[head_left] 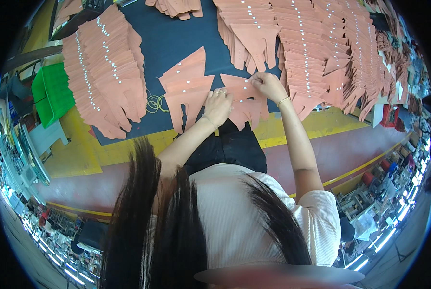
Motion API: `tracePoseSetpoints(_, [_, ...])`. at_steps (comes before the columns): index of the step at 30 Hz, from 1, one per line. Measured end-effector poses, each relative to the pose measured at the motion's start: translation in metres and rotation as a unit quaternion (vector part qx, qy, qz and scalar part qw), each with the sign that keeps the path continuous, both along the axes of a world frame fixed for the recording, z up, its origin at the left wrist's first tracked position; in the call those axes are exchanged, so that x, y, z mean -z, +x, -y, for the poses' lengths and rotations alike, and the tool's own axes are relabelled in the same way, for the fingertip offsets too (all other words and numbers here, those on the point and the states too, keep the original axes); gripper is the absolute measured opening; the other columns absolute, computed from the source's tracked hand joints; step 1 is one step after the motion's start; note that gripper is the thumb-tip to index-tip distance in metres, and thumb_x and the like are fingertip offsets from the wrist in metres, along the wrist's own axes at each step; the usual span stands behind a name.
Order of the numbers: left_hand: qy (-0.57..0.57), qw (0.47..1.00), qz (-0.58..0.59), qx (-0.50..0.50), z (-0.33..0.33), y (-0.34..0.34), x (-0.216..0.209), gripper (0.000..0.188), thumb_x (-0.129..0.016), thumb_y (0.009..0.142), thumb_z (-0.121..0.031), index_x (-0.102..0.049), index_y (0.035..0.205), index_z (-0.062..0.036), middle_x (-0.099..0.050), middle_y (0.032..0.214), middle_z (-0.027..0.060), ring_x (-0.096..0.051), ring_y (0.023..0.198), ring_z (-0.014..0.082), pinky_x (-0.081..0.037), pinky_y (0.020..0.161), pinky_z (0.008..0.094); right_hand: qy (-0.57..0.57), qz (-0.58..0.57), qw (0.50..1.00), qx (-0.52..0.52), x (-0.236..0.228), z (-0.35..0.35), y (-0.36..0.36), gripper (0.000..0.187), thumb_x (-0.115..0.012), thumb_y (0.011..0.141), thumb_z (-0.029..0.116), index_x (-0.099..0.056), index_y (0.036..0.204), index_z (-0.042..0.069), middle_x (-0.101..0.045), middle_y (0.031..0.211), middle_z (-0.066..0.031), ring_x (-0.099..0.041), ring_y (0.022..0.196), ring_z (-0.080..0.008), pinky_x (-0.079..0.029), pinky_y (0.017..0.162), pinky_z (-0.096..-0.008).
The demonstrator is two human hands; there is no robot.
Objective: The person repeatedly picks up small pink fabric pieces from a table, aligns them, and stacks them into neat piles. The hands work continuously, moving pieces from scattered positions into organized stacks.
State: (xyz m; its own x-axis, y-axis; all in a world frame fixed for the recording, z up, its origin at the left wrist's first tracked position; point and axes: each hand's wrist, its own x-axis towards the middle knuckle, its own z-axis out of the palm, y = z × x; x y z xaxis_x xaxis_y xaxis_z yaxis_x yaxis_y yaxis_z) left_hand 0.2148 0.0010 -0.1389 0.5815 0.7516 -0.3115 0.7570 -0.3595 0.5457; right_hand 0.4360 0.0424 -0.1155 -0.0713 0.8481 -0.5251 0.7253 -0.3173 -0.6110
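Two or three overlapping salmon-coloured cut pieces [235, 83], flat with notched lower ends and small white stickers, lie at the table's near edge. Over their left edge rests my left hand [218, 107], fingers bent and closed against the edge of a piece. My right hand [269, 85] pinches thumb and finger together at their upper right, beside the stickers. What sits between those fingertips is too small to make out. Just left of my left hand lies a small group of similar pieces [189, 85], fanned in a short overlap.
Long fanned rows of salmon pieces [107, 67] cover the dark table [165, 36] at left, with more rows [300, 53] at right. Thin yellow rings [156, 103] lie near the left row. A green bin [52, 94] stands beyond the table's left side.
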Motion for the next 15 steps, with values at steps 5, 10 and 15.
tracePoseSetpoints(5, [0.178, 0.98, 0.08, -0.02, -0.001, -0.001, -0.002, 0.021, -0.076, 0.071, -0.017, -0.063, 0.084, -0.0064, -0.054, 0.119, 0.0152, -0.049, 0.115, 0.0353, -0.04, 0.092, 0.0441, -0.032, 0.015, 0.999, -0.018, -0.013, -0.007, 0.001, 0.02, -0.062, 0.085, 0.02, -0.071, 0.095, 0.005, -0.071, 0.087, -0.0165, -0.069, 0.083, -0.0313, -0.053, 0.076, -0.0378])
tracePoseSetpoints(10, [0.057, 0.988, 0.132, -0.059, -0.013, 0.004, 0.006, 0.014, -0.072, 0.071, -0.01, -0.063, 0.081, -0.0053, -0.056, 0.112, 0.0152, -0.053, 0.106, 0.0347, -0.044, 0.089, 0.0454, -0.047, -0.015, 0.998, -0.029, -0.022, -0.012, 0.004, 0.021, -0.062, 0.084, 0.017, -0.071, 0.096, 0.002, -0.072, 0.088, -0.0156, -0.07, 0.082, -0.0281, -0.053, 0.075, -0.0359])
tracePoseSetpoints(15, [0.034, 0.993, 0.108, -0.043, -0.023, 0.007, 0.009, 0.015, -0.066, 0.073, -0.006, -0.065, 0.088, -0.0056, -0.061, 0.098, 0.013, -0.056, 0.097, 0.0329, -0.043, 0.088, 0.0448, -0.015, -0.032, 0.999, 0.035, -0.038, -0.002, 0.0, 0.019, -0.062, 0.085, 0.013, -0.071, 0.095, 0.001, -0.072, 0.089, -0.0154, -0.07, 0.081, -0.0262, -0.053, 0.074, -0.0329])
